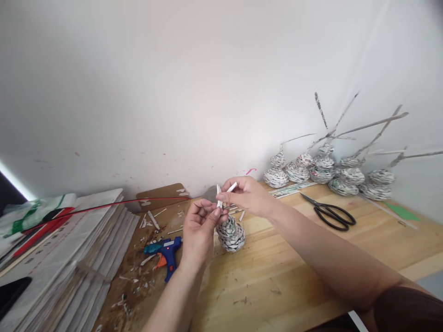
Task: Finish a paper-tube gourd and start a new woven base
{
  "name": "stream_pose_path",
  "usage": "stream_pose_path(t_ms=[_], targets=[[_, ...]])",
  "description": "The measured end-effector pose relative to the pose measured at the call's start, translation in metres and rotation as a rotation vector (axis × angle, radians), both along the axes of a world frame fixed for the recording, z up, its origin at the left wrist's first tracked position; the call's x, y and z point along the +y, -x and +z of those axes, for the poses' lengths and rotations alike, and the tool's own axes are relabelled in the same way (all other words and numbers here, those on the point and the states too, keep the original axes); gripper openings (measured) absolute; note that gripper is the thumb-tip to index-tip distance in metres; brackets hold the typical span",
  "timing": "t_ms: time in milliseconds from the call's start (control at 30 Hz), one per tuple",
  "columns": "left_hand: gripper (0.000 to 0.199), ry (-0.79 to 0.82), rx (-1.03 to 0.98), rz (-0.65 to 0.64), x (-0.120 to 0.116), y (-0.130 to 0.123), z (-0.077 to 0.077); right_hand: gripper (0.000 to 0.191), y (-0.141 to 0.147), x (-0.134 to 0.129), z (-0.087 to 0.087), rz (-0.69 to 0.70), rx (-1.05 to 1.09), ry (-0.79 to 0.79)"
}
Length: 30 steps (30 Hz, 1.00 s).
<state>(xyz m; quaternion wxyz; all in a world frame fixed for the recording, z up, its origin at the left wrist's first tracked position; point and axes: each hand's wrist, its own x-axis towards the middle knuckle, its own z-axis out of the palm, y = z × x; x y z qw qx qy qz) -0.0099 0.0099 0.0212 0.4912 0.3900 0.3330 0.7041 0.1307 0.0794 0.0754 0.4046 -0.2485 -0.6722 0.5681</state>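
Observation:
A small gourd-shaped piece woven from rolled newspaper strips stands on the wooden table, its top hidden behind my fingers. Above it, white rolled paper strips stick up out of my grip. My left hand pinches the strips low down, near the neck of the woven piece. From the right, my right hand is closed on the upper part of a paper strip, thumb and fingers pressed together. Both hands nearly touch each other.
A blue glue gun lies left among paper scraps. Stacked newspapers fill the left side. Black-handled scissors rest on the right. Several woven paper gourds with long stems stand along the wall. A red-black cord crosses behind my hands.

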Motion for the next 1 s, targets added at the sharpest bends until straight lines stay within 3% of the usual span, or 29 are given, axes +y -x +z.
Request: stream_pose_path(t_ms=[267, 367, 467, 667, 833, 1000], targets=[[0.025, 0.026, 0.132, -0.033, 0.003, -0.003, -0.014, 0.043, 0.009, -0.007, -0.021, -0.263, 0.046, -0.103], [0.026, 0.042, 0.111, -0.047, 0.002, -0.004, -0.014, 0.056, 0.005, 0.003, -0.018, -0.216, 0.026, -0.048], [0.029, 0.063, 0.073, 0.009, 0.004, -0.003, -0.012, 0.067, -0.003, 0.014, -0.013, -0.064, 0.016, 0.064], [0.028, 0.047, 0.024, 0.084, 0.008, -0.001, -0.013, 0.032, -0.002, 0.015, -0.021, 0.167, 0.006, 0.075], [0.028, 0.043, 0.06, 0.051, 0.005, -0.003, -0.012, 0.027, 0.004, 0.013, -0.031, 0.041, 0.069, 0.009], [0.049, 0.107, 0.194, -0.04, 0.006, -0.003, -0.012, 0.022, 0.004, 0.012, -0.033, -0.12, -0.053, -0.064]])
